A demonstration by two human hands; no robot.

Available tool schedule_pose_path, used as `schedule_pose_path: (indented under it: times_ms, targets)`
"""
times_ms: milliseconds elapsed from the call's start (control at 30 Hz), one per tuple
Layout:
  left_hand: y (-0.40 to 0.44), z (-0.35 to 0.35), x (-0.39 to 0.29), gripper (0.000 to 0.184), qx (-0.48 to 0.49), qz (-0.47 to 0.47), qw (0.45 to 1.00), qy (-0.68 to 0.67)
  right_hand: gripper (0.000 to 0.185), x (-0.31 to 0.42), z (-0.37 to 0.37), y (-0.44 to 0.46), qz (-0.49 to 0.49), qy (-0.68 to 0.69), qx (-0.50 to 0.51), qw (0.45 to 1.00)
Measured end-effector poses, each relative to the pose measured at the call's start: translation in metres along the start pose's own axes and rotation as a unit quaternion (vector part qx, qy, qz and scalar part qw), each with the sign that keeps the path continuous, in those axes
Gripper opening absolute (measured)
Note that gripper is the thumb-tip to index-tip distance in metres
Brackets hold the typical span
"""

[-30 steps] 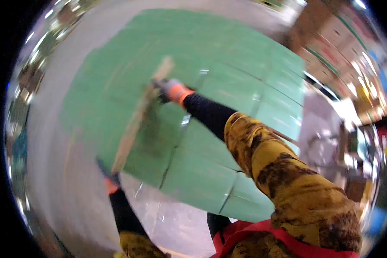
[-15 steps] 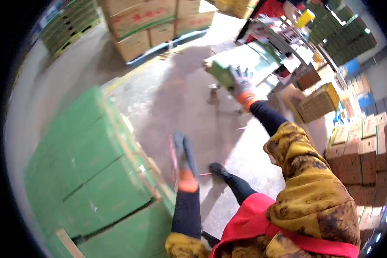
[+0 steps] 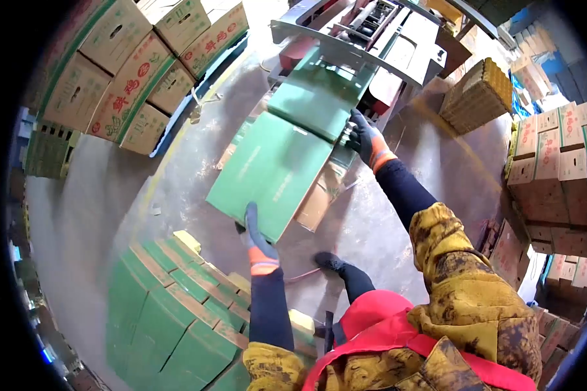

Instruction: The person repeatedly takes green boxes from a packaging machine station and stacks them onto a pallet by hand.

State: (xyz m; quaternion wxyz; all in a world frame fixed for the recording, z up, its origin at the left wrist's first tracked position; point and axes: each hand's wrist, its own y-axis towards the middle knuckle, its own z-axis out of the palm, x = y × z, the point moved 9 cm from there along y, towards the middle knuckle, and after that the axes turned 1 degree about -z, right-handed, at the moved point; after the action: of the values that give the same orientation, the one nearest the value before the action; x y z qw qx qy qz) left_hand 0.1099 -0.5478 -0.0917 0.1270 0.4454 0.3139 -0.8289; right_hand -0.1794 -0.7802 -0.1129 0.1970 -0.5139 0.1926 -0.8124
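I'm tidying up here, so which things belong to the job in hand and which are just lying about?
Likely the job:
near green carton, left hand on its edge
right hand, by its far corner
green carton beyond it
green stack, lower left

Likely just about:
printed cartons, upper left
carton stack, right
brown bundle

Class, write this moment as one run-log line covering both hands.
left hand: gripping near edge of green carton | right hand: beside its far right corner, contact unclear | stack of green cartons: lower left
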Motion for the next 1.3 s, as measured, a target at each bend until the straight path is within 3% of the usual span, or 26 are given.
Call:
schedule_pose_path:
  times_ms: [67, 133, 200, 300, 400, 500, 533, 600, 633, 667, 733, 767, 833, 867, 933, 967, 1000, 1033, 1067, 1133, 1200, 1233, 1267, 1300]
  targets:
    - [-0.003, -0.010, -0.003, 0.047, -0.015, -0.011, 1.000, -0.007, 0.038, 0.009, 0.012, 0.004, -0.005, 0.014, -0.045, 0.999]
    - [-0.010, -0.028, -0.004, 0.046, -0.032, -0.024, 0.999, -0.013, 0.059, -0.017, 0.009, 0.017, 0.114, -0.012, -0.029, 0.993]
    - [-0.019, -0.045, -0.014, 0.045, -0.039, -0.001, 0.999, -0.003, 0.064, -0.019, 0.015, 0.016, 0.083, -0.101, -0.069, 0.989]
    - [-0.043, -0.095, -0.034, 0.044, -0.064, -0.023, 0.997, 0.034, 0.075, -0.072, 0.042, -0.016, 0.212, -0.048, -0.044, 0.975]
    - [-0.055, -0.125, -0.047, 0.041, -0.040, -0.045, 0.997, 0.056, 0.054, -0.092, 0.072, -0.056, 0.214, 0.023, -0.015, 0.977]
    - [-0.077, -0.152, -0.073, 0.039, -0.070, 0.036, 0.988, 0.134, 0.046, -0.118, 0.091, -0.065, 0.202, 0.030, 0.034, 0.978]
    - [-0.088, -0.147, -0.094, 0.038, -0.030, 0.120, 0.951, 0.282, 0.046, -0.124, 0.096, -0.070, 0.191, 0.020, 0.041, 0.981]
    - [-0.127, -0.125, -0.129, 0.038, 0.035, 0.261, 0.792, 0.551, 0.047, -0.130, 0.109, -0.087, 0.157, -0.007, 0.061, 0.986]
    - [-0.122, -0.159, -0.117, 0.037, -0.005, 0.177, 0.907, 0.383, 0.049, -0.133, 0.118, -0.101, 0.132, -0.030, 0.082, 0.987]
    - [-0.120, -0.192, -0.101, 0.037, -0.057, 0.101, 0.975, 0.190, 0.050, -0.133, 0.128, -0.121, 0.089, -0.070, 0.119, 0.986]
    - [-0.157, -0.219, -0.119, 0.037, -0.155, 0.020, 0.987, 0.034, 0.054, -0.134, 0.150, -0.171, -0.009, -0.163, 0.191, 0.968]
    - [-0.185, -0.253, -0.111, 0.038, -0.137, 0.059, 0.989, -0.019, 0.056, -0.141, 0.158, -0.201, -0.016, -0.156, 0.209, 0.965]
    - [-0.251, -0.320, -0.078, 0.039, -0.081, 0.140, 0.981, -0.110, 0.056, -0.182, 0.179, -0.265, 0.078, -0.031, 0.162, 0.983]
    - [-0.300, -0.353, -0.071, 0.044, -0.210, 0.071, 0.969, -0.108, 0.055, -0.212, 0.200, -0.292, 0.140, -0.028, 0.301, 0.943]
    - [-0.415, -0.398, -0.074, 0.044, -0.224, 0.129, 0.960, -0.105, 0.055, -0.265, 0.237, -0.375, 0.161, -0.067, 0.285, 0.943]
    - [-0.473, -0.429, -0.057, 0.042, -0.274, 0.139, 0.939, -0.157, 0.055, -0.299, 0.248, -0.414, 0.204, -0.139, 0.252, 0.936]
    - [-0.528, -0.463, -0.038, 0.042, -0.319, 0.149, 0.913, -0.207, 0.055, -0.336, 0.266, -0.451, 0.214, -0.183, 0.283, 0.917]
    - [-0.588, -0.508, -0.020, 0.044, -0.397, 0.134, 0.908, -0.017, 0.055, -0.380, 0.285, -0.494, 0.225, -0.221, 0.323, 0.892]
    - [-0.640, -0.542, -0.008, 0.046, -0.458, 0.106, 0.866, 0.174, 0.055, -0.424, 0.302, -0.538, 0.232, -0.255, 0.359, 0.867]
    - [-0.728, -0.571, -0.006, 0.048, -0.504, 0.231, 0.822, -0.131, 0.056, -0.516, 0.332, -0.614, 0.232, -0.294, 0.428, 0.823]
    - [-0.783, -0.603, -0.003, 0.050, -0.548, 0.223, 0.774, -0.224, 0.052, -0.564, 0.367, -0.711, 0.259, -0.341, 0.472, 0.771]
    - [-0.801, -0.601, -0.035, 0.050, -0.563, 0.238, 0.768, -0.189, 0.051, -0.576, 0.385, -0.756, 0.268, -0.350, 0.488, 0.753]
    - [-0.814, -0.619, -0.031, 0.050, -0.566, 0.252, 0.760, -0.196, 0.054, -0.615, 0.394, -0.775, 0.274, -0.384, 0.519, 0.713]
    - [-0.824, -0.640, -0.026, 0.051, -0.568, 0.267, 0.752, -0.203, 0.058, -0.652, 0.405, -0.782, 0.247, -0.406, 0.525, 0.706]
